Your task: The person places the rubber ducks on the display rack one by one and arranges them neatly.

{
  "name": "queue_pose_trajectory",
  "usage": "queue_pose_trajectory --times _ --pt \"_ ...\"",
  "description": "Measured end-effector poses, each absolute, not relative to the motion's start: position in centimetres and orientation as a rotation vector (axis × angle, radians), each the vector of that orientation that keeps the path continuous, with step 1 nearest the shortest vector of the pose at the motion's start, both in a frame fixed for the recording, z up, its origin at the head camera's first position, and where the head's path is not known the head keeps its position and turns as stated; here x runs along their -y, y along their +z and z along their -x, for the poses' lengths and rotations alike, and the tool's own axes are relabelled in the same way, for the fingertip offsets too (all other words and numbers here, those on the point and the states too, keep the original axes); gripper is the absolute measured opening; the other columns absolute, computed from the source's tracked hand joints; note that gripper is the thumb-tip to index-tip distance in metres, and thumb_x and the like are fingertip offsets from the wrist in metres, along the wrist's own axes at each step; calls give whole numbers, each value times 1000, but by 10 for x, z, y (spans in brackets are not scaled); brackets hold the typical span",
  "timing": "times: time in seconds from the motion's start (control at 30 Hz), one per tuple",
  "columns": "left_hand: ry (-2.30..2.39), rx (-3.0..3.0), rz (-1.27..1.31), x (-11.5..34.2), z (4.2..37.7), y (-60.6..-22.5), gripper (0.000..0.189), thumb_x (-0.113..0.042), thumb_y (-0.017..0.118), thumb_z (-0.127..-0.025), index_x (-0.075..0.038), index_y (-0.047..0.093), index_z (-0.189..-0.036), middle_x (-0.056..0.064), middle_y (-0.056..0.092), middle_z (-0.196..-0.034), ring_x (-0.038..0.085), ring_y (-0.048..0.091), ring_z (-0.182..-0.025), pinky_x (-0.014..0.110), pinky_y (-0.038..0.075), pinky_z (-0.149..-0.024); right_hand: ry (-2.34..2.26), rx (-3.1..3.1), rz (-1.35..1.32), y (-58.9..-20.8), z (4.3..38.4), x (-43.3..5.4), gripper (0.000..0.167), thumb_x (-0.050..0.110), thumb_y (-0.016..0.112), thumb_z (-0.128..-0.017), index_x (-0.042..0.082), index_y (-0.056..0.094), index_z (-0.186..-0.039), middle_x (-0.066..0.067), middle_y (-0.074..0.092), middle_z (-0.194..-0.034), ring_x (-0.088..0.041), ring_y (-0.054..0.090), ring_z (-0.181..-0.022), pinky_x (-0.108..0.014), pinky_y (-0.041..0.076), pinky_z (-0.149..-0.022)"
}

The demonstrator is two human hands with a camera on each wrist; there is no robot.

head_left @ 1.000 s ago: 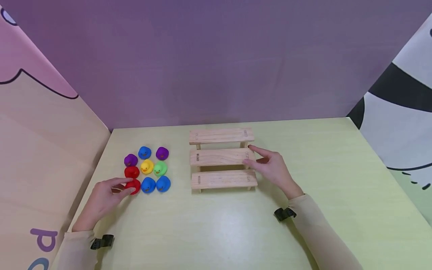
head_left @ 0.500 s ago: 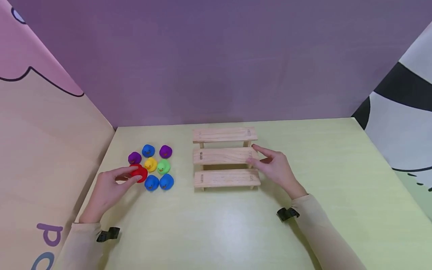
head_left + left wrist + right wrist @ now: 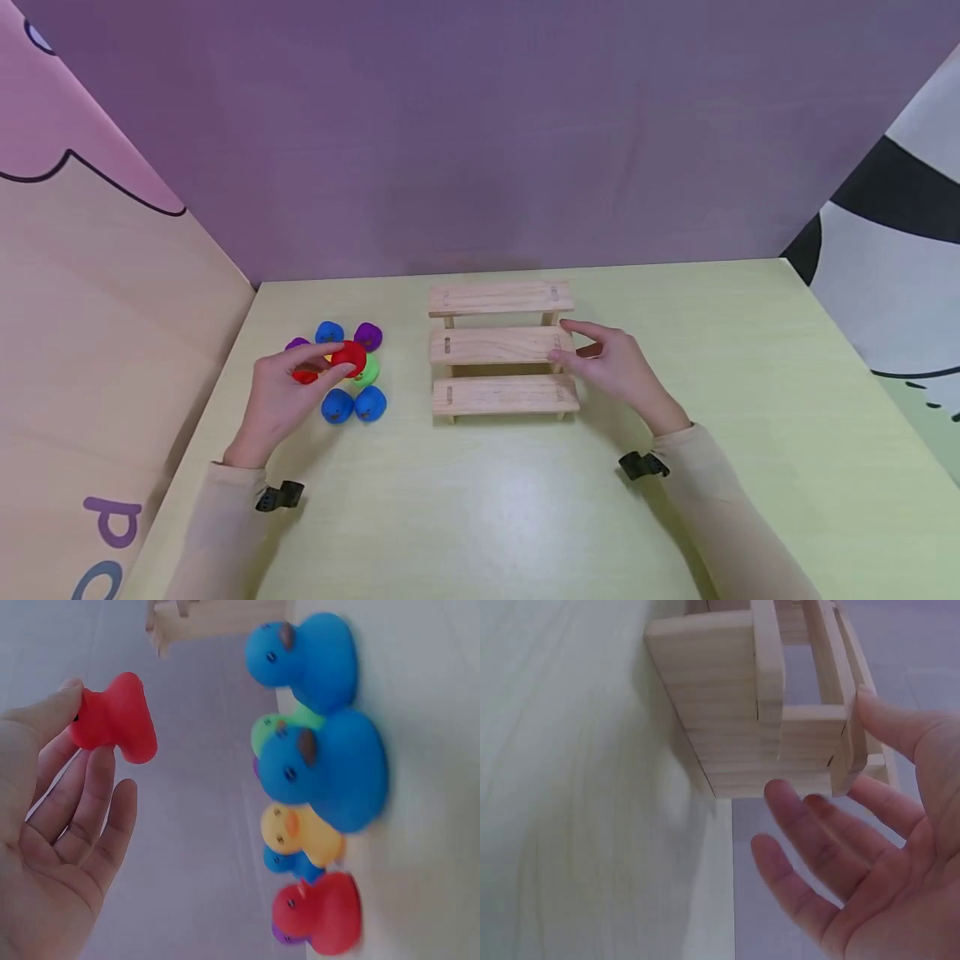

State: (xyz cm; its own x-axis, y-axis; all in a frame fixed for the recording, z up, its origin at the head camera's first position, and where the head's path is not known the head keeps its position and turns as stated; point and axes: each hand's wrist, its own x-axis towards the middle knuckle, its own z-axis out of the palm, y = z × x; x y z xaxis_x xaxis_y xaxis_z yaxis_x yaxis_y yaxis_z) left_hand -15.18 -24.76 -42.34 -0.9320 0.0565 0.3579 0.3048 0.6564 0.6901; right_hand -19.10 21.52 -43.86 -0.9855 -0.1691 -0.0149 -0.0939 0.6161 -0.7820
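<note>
A red rubber duck [image 3: 349, 359] is pinched between the thumb and fingers of my left hand [image 3: 288, 392], raised above the other ducks. In the left wrist view this red duck [image 3: 116, 718] hangs clear of the table. My right hand [image 3: 618, 367] holds the right end of the middle step of a three-step wooden rack [image 3: 498, 346], thumb at the front edge and index finger at the back. The right wrist view shows the thumb against the wooden step [image 3: 849, 754], the other fingers spread beside it.
Under and beside my left hand stand blue ducks [image 3: 371, 404], a green duck [image 3: 367, 372], purple ducks [image 3: 368, 337], another red duck [image 3: 319, 911] and a yellow duck [image 3: 300, 834]. Behind the table [image 3: 480, 500] rises a purple wall [image 3: 480, 150].
My left hand has lifted the front red duck off the table and carried it rightward and back over the group. My right hand keeps its place on the rack.
</note>
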Motion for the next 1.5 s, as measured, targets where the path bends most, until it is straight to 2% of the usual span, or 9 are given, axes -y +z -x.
queue_pose_trajectory --times 0.2,0.4,0.6,0.8,0.97,1.27,1.5 --pt "-1196 2569 317 228 162 -419 33 -22 88 -91 -14 82 -122 5 79 -94 7 69 -85 23 55 -65 -1337 -2743 235 -443 194 -215 69 50 79 -95 18 60 -153 -12 61 -155 -29 77 -108 -37 58 -86" --pt "-1247 2582 354 209 171 -413 34 -26 88 -91 -15 81 -122 3 81 -95 19 74 -90 26 58 -73 -1402 -2704 244 -448 194 -216 70 51 79 -95 20 58 -154 -11 61 -155 -27 78 -107 -39 57 -89" --pt "-1303 2621 342 187 180 -405 35 -30 86 -92 -19 81 -125 3 81 -99 20 74 -93 29 57 -76 -1444 -2662 220 -453 195 -213 72 53 79 -94 23 57 -155 -9 60 -156 -25 78 -108 -43 57 -95" --pt "-1339 2616 372 162 188 -401 36 -31 85 -93 -19 80 -127 4 81 -110 23 71 -96 35 59 -77 -1447 -2658 224 -455 195 -212 72 52 80 -93 23 58 -155 -8 61 -155 -24 78 -108 -44 57 -96" --pt "-1353 2581 387 143 197 -400 35 -31 85 -92 -17 81 -124 4 82 -109 22 72 -94 35 59 -79 -1459 -2659 240 -456 196 -213 72 50 81 -94 22 58 -155 -8 62 -154 -24 78 -108 -45 56 -98" --pt "-1476 2572 424 112 212 -394 31 -31 84 -94 -21 82 -122 0 81 -109 20 71 -96 34 59 -78 -1472 -2657 264 -458 200 -214 71 49 80 -94 22 57 -156 -8 59 -157 -24 78 -108 -46 56 -98" --pt "-1465 2587 428 100 219 -393 33 -31 84 -94 -19 81 -124 2 81 -110 20 72 -96 31 61 -77 -1429 -2677 258 -455 201 -211 71 51 79 -95 22 57 -156 -8 60 -156 -25 77 -109 -42 57 -94"
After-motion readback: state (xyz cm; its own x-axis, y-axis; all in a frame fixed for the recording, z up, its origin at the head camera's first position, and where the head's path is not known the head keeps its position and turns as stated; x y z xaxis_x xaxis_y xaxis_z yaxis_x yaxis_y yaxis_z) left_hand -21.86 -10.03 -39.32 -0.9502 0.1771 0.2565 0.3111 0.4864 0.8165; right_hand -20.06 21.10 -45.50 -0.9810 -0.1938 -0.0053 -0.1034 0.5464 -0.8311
